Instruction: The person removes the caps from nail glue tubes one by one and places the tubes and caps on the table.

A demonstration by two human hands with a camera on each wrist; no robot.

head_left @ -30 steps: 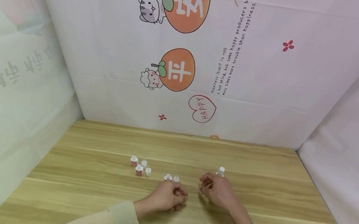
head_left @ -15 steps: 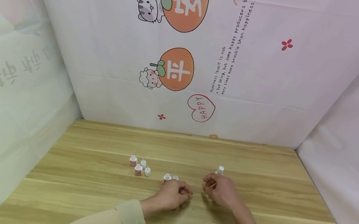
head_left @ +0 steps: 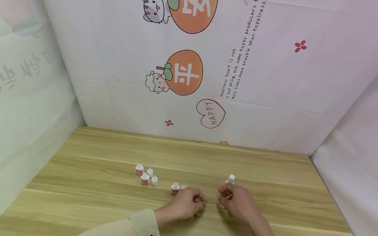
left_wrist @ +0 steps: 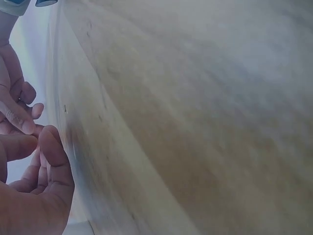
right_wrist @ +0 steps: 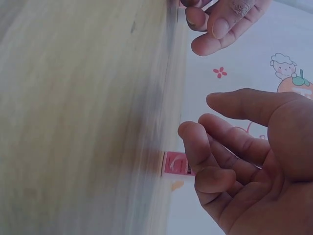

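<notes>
My left hand (head_left: 189, 204) hovers low over the table, fingers loosely curled, nothing visible in them. Just behind it stand a small pink-labelled bottle (head_left: 174, 189) with a white top and a small white cap (head_left: 184, 186), the cap partly hidden. Opposite, my right hand (head_left: 240, 203) has its thumb apart from the bent fingers and holds nothing. Beyond its knuckles rises a white-capped bottle (head_left: 231, 178); its pink label (right_wrist: 177, 163) shows behind the fingers in the right wrist view. Whether that hand touches it, I cannot tell.
Two more pink-labelled bottles, one at the back (head_left: 139, 169) and one in front (head_left: 145, 179), stand to the left. Beside them are two small white pieces, a rear one (head_left: 150, 173) and a front one (head_left: 154, 181). A printed cloth (head_left: 266, 64) hangs behind the wooden table (head_left: 93, 185).
My left hand has shifted right and slightly away from me, uncovering more of the bottle behind it. My right hand has moved a little right. The bottles stay where they were.
</notes>
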